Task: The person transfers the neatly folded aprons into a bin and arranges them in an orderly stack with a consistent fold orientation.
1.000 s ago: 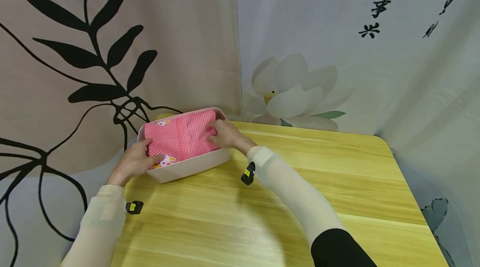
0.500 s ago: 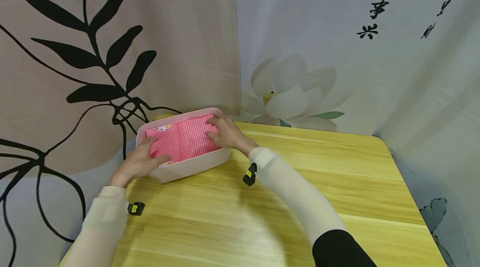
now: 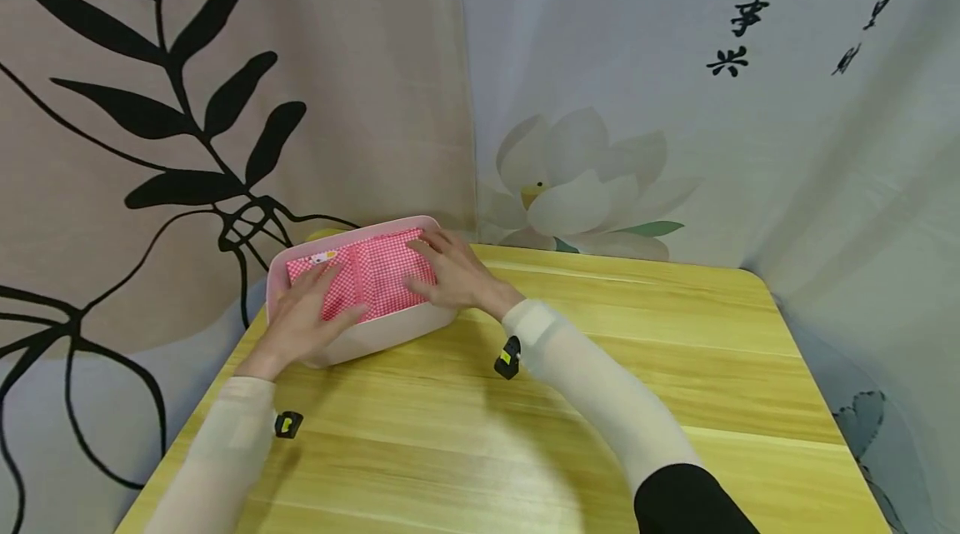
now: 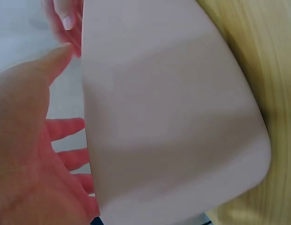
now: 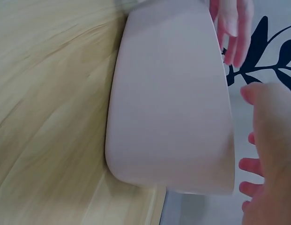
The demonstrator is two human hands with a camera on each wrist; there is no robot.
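A folded pink checked cloth (image 3: pixel 382 267) with a cartoon print at one corner lies inside a pale pink plastic box (image 3: pixel 397 331) at the table's left rear. Over the cloth's left part my left hand (image 3: pixel 303 317) spreads its fingers. My right hand (image 3: pixel 457 276) hovers at the right end, fingers spread and slightly bent. Both wrist views show the box's outer wall, with my left hand (image 4: pixel 37 154) and right hand (image 5: pixel 272 145) at its rim. Whether the fingertips touch the cloth is hidden. Neither hand grips anything.
The box stands on a yellow wood-grain table (image 3: pixel 450 434). A curtain with a black leaf print (image 3: pixel 202 84) hangs close behind the box. A small yellow thing (image 3: pixel 327 232) peeks out behind the box's rear rim.
The cloth sits lower in the box than a second ago. My left hand has let go of its left edge and shifted right over it. My right hand stays near the right end.
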